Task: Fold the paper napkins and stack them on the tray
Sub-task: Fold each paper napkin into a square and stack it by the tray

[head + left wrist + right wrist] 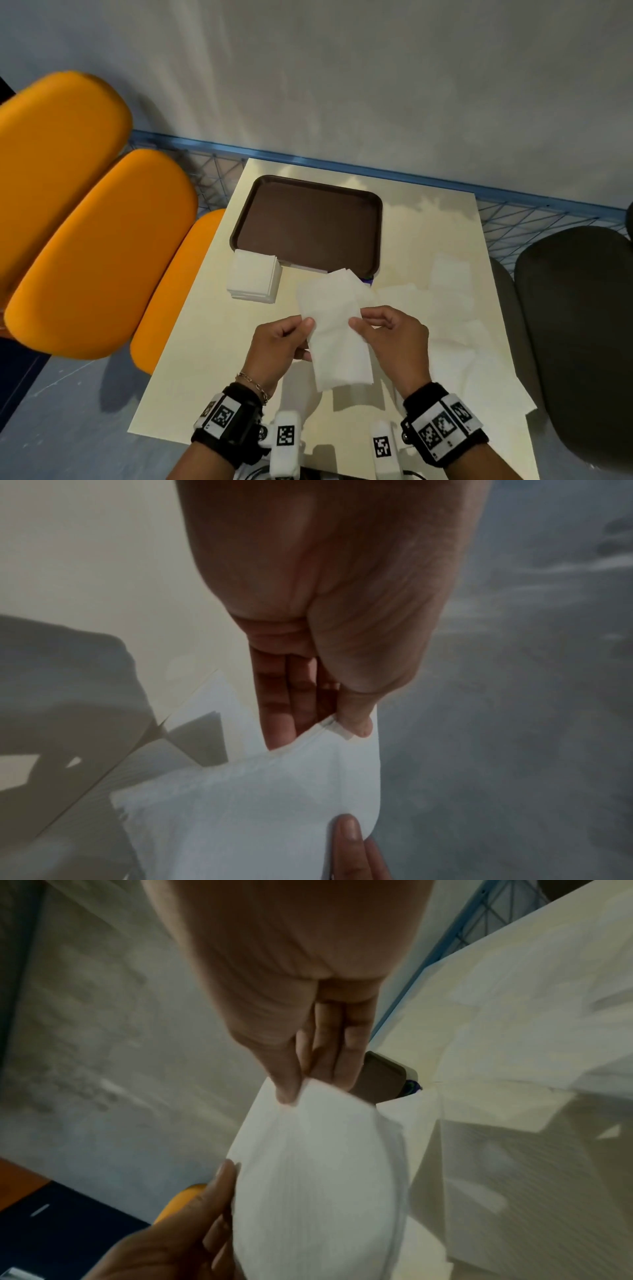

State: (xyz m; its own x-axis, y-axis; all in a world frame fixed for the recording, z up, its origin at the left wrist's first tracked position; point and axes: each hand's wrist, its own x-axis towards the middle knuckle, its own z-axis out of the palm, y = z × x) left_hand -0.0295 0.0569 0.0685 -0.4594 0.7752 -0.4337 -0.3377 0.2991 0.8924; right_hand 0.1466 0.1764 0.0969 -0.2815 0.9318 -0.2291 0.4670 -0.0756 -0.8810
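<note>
A white paper napkin [334, 329] is held up above the cream table [191, 359], hanging as a long strip. My left hand [284, 339] pinches its left edge between thumb and fingers, and my right hand [387, 329] pinches the right edge. The left wrist view shows the napkin [274, 799] under my thumb, and the right wrist view shows the napkin [318, 1172] bulging between both hands. A brown tray [308, 222] lies bare beyond the hands. A stack of folded napkins [255, 281] sits on the table at the tray's near left corner.
Several loose unfolded napkins [455, 308] are spread over the right side of the table. Orange chairs [85, 222] stand to the left and a dark chair [579, 325] to the right. A blue wire rail [342, 164] runs behind the table, against a grey wall.
</note>
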